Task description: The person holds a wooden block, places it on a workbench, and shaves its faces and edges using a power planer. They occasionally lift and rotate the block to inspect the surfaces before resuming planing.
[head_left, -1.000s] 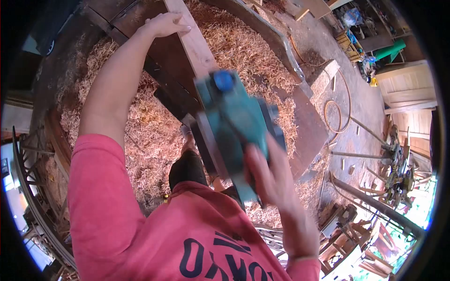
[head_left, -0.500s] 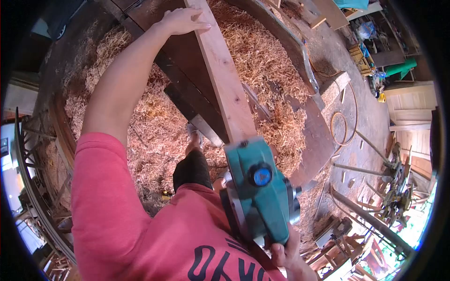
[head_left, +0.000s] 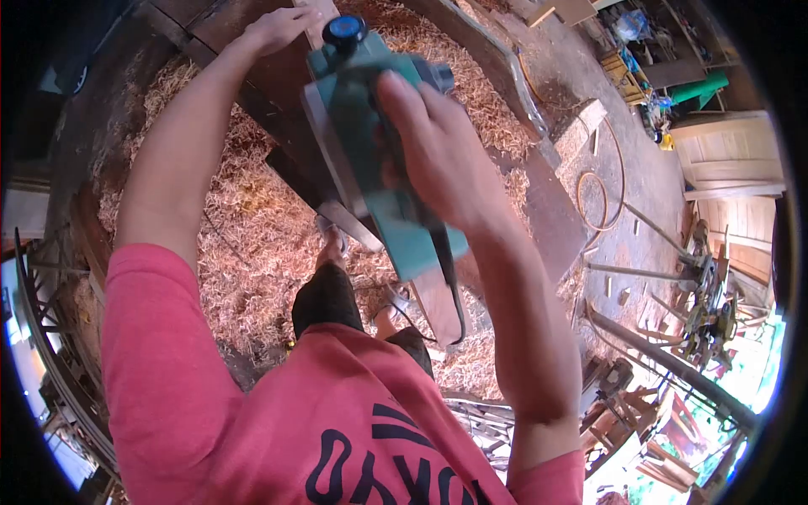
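Green planer [head_left: 355, 114] over the board [head_left: 442, 310], right hand [head_left: 450, 164] closed round it! Left hand [head_left: 276, 32], loosely open, touches farther up; how much is planed, I can't tell.

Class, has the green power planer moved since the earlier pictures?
Yes: the planer has moved farther along the board, closer to the left hand.

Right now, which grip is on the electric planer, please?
The right grip, closed on top of the electric planer; the left grip is beyond it, beside the board.
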`<control>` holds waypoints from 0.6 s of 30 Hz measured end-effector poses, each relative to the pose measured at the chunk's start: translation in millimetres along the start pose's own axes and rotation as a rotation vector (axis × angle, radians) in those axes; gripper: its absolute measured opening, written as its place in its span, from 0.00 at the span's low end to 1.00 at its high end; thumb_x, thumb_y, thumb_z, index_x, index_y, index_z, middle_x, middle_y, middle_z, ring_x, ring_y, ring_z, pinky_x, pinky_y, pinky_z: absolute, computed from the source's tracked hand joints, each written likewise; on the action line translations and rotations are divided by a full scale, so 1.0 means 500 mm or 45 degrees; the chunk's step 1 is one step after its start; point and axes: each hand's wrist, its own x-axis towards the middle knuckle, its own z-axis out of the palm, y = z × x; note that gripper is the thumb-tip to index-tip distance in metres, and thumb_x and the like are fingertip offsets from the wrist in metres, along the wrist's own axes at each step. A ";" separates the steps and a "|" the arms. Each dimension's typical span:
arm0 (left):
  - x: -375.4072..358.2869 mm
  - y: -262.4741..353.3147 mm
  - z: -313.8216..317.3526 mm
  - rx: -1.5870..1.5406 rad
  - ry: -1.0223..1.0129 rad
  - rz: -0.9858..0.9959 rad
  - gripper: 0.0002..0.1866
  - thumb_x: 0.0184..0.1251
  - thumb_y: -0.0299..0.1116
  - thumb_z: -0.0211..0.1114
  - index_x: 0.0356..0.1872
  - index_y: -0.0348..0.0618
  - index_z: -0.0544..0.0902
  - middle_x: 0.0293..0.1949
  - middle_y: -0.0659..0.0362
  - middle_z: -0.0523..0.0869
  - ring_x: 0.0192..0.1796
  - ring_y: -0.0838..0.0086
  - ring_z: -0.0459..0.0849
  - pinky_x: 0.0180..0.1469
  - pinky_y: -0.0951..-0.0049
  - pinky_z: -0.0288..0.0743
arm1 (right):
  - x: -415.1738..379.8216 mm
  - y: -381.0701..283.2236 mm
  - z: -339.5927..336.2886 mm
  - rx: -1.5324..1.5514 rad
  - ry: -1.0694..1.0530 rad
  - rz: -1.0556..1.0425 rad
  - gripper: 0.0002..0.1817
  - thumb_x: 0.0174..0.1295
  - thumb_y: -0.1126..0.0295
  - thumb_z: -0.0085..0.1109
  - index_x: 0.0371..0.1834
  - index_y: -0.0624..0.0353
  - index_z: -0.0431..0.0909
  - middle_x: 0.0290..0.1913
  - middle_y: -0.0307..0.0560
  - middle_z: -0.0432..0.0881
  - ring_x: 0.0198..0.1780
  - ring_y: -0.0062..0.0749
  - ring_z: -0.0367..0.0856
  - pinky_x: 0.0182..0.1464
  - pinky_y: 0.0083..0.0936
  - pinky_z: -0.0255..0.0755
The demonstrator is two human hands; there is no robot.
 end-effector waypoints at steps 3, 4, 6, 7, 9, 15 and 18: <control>-0.056 0.104 -0.018 0.340 -0.008 -0.142 0.44 0.67 0.69 0.59 0.76 0.51 0.69 0.74 0.49 0.72 0.75 0.52 0.69 0.77 0.59 0.60 | -0.185 0.010 -0.040 0.049 -0.083 0.182 0.21 0.76 0.54 0.51 0.44 0.67 0.74 0.25 0.58 0.78 0.29 0.46 0.82 0.34 0.38 0.73; -0.052 0.095 -0.014 0.331 0.014 -0.125 0.44 0.66 0.70 0.59 0.76 0.51 0.69 0.75 0.49 0.71 0.76 0.53 0.68 0.77 0.59 0.59 | -0.255 0.022 -0.060 0.035 -0.131 0.217 0.17 0.74 0.60 0.53 0.49 0.66 0.74 0.29 0.61 0.80 0.31 0.51 0.82 0.36 0.40 0.73; -0.040 0.056 0.007 0.316 0.064 -0.098 0.46 0.65 0.70 0.60 0.76 0.51 0.69 0.76 0.50 0.68 0.77 0.54 0.66 0.78 0.60 0.58 | -0.414 0.068 -0.095 -0.001 -0.174 0.272 0.20 0.68 0.64 0.54 0.57 0.66 0.73 0.34 0.60 0.81 0.34 0.53 0.83 0.38 0.39 0.75; -0.044 0.047 0.016 0.254 0.119 -0.067 0.46 0.65 0.70 0.60 0.76 0.50 0.68 0.77 0.50 0.66 0.78 0.55 0.65 0.79 0.60 0.57 | -0.497 0.086 -0.117 -0.049 -0.217 0.336 0.23 0.66 0.61 0.56 0.57 0.67 0.74 0.34 0.60 0.81 0.35 0.53 0.83 0.39 0.38 0.75; -0.053 0.038 0.039 0.134 0.227 -0.011 0.47 0.64 0.71 0.61 0.76 0.50 0.68 0.79 0.50 0.62 0.79 0.56 0.63 0.79 0.61 0.56 | -0.659 0.147 -0.151 -0.075 -0.240 0.301 0.29 0.65 0.51 0.58 0.54 0.69 0.75 0.30 0.55 0.81 0.28 0.49 0.82 0.33 0.37 0.75; -0.128 0.169 0.086 -0.672 0.397 -0.204 0.44 0.71 0.66 0.55 0.76 0.40 0.67 0.73 0.47 0.72 0.76 0.56 0.69 0.77 0.61 0.58 | -0.739 0.160 -0.150 0.124 -0.133 0.246 0.38 0.68 0.37 0.52 0.43 0.73 0.72 0.22 0.45 0.81 0.22 0.26 0.79 0.24 0.24 0.72; -0.140 0.160 0.137 -1.092 0.381 -0.377 0.46 0.73 0.68 0.51 0.77 0.37 0.64 0.75 0.50 0.69 0.78 0.62 0.63 0.79 0.63 0.52 | -0.683 0.140 -0.130 0.087 -0.103 0.228 0.38 0.69 0.37 0.50 0.43 0.72 0.72 0.22 0.45 0.80 0.21 0.25 0.79 0.23 0.23 0.71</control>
